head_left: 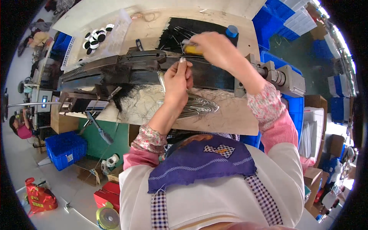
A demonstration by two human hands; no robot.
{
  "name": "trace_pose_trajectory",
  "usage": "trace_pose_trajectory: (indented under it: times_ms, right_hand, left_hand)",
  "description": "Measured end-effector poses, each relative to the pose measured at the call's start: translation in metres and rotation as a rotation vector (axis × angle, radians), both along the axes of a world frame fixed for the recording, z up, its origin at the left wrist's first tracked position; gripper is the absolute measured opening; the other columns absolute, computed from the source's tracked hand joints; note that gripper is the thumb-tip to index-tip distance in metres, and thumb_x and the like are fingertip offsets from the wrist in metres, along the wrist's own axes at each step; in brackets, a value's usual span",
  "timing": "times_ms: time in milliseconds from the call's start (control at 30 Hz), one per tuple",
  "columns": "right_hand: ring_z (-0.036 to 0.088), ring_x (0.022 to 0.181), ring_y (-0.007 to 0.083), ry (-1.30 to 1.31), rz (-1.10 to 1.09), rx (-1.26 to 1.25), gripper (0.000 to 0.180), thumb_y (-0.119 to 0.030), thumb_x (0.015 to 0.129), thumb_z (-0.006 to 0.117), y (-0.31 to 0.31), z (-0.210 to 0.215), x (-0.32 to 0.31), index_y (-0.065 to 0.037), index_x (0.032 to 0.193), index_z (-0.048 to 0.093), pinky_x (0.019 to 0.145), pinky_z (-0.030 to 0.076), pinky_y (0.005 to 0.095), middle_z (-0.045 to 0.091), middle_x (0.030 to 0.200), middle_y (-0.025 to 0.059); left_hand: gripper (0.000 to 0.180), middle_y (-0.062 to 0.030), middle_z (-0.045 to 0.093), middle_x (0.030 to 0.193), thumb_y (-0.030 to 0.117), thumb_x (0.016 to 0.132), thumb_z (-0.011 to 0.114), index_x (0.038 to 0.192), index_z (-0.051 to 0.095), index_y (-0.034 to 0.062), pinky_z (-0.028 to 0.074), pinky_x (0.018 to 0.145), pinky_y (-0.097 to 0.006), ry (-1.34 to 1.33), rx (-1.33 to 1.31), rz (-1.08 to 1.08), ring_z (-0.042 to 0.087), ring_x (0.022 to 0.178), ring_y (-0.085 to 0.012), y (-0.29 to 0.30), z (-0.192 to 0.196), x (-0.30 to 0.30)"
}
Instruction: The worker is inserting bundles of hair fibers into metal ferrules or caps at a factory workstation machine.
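Note:
My left hand [177,81] is closed in a pinch, thumb uppermost, in front of a long dark metal machine bar [143,59]. What lies between its fingertips is too small to make out. Just beyond it, my right hand [215,46] is wrapped round a yellow-handled tool [193,50], blurred by motion, so its working end is unclear. A bundle of bent silver wires [201,106] rests on the bench near my left wrist. Thin metal rods [177,35] lie on a black cloth [214,26] behind the bar.
A clear plastic tray [119,28] holds several black-and-white round caps [94,39]. A blue cap [231,31] sits on the cloth's right end. Dark bristles [122,94] spill over the wooden bench [234,111]. A metal cylinder unit [289,79] ends the machine at right, above blue crates.

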State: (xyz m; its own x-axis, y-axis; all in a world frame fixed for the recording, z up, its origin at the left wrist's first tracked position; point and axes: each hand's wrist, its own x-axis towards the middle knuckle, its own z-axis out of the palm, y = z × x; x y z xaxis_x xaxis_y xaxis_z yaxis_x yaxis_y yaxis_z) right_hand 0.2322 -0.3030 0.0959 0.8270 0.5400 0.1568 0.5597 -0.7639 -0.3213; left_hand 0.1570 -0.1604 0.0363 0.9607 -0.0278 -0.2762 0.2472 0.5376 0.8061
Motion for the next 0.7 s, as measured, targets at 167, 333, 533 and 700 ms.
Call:
trace_pose_trajectory:
  times_ms: [167, 333, 533, 700]
  right_hand:
    - [0.062, 0.063, 0.0187, 0.365, 0.143, 0.293, 0.022, -0.007, 0.082, 0.057, 0.003, -0.007, 0.009, 0.005, 0.1, 0.062, 0.059, 0.048, 0.0332, 0.063, 0.07, 0.0124]
    - [0.058, 0.064, 0.0126, 0.56, 0.05, 0.31, 0.026, -0.009, 0.083, 0.061, -0.003, 0.01, 0.014, 0.005, 0.105, 0.062, 0.06, 0.048, 0.0286, 0.062, 0.072, 0.0096]
    - [0.061, 0.064, 0.0192, 0.388, 0.195, 0.29, 0.023, -0.008, 0.081, 0.059, -0.003, -0.013, 0.017, 0.001, 0.101, 0.065, 0.061, 0.049, 0.0331, 0.064, 0.074, 0.0138]
    - [0.062, 0.064, 0.0146, 0.537, 0.124, 0.222, 0.021, -0.007, 0.084, 0.06, -0.001, 0.003, 0.006, 0.003, 0.103, 0.064, 0.061, 0.051, 0.0305, 0.064, 0.076, 0.0114]
  left_hand:
    - [0.02, 0.0044, 0.039, 0.059, 0.025, 0.097, 0.052, 0.088, 0.055, 0.007, 0.026, 0.045, -0.023, 0.042, -0.009, 0.006, 0.032, 0.046, -0.0071, -0.002, 0.004, -0.001]
    - [0.02, 0.0045, 0.038, 0.057, 0.025, 0.097, 0.051, 0.087, 0.055, 0.0072, 0.026, 0.045, -0.025, 0.008, -0.114, 0.041, 0.032, 0.046, -0.0076, -0.003, -0.001, -0.001]
    - [0.023, 0.0038, 0.038, 0.056, 0.026, 0.097, 0.05, 0.086, 0.055, 0.0068, 0.026, 0.044, -0.025, 0.015, -0.131, 0.033, 0.033, 0.044, -0.0077, -0.002, -0.004, 0.001]
    - [0.025, 0.0034, 0.037, 0.055, 0.028, 0.097, 0.05, 0.085, 0.054, 0.006, 0.027, 0.043, -0.025, 0.036, -0.15, 0.049, 0.032, 0.042, -0.0081, -0.001, -0.001, -0.004]
